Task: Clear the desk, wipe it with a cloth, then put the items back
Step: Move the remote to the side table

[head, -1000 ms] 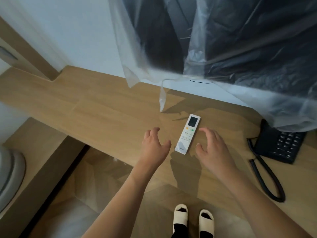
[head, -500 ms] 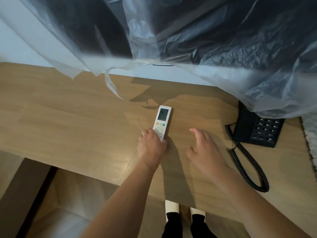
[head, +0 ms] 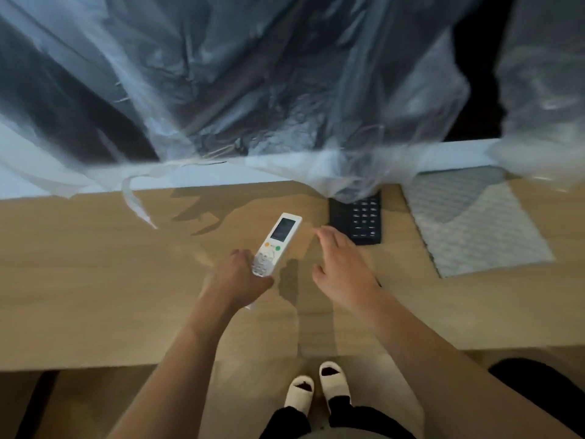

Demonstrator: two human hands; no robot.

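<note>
I see the white remote control [head: 278, 243] in my left hand [head: 235, 282], which grips its lower end with the fingers curled round the button part. The remote tilts up and to the right, its dark screen end free and pointing toward the back of the desk [head: 95, 280]. Whether its lower end touches the wood or is lifted just off it, I cannot tell; a dark shadow lies on the desk right beside it.

My right hand [head: 340, 267] hovers just to the right of the remote, apart from it, palm down, fingers straight and relaxed and holding nothing. Its fingertips reach toward the black telephone [head: 364, 221], which sits just beyond them near the back edge of the desk, its keypad showing and its upper part hidden under plastic.

To the right of the telephone a grey-and-white textured cloth [head: 474, 229] lies flat on the desk, well apart from both hands. Above everything, a sheet of clear plastic [head: 269, 90] hangs over a large dark shape against the white wall, and a torn strip of it dangles down toward the desk on the left.

Below the desk's front edge I see the wooden floor and my feet in white slippers [head: 316, 388] with black socks.
</note>
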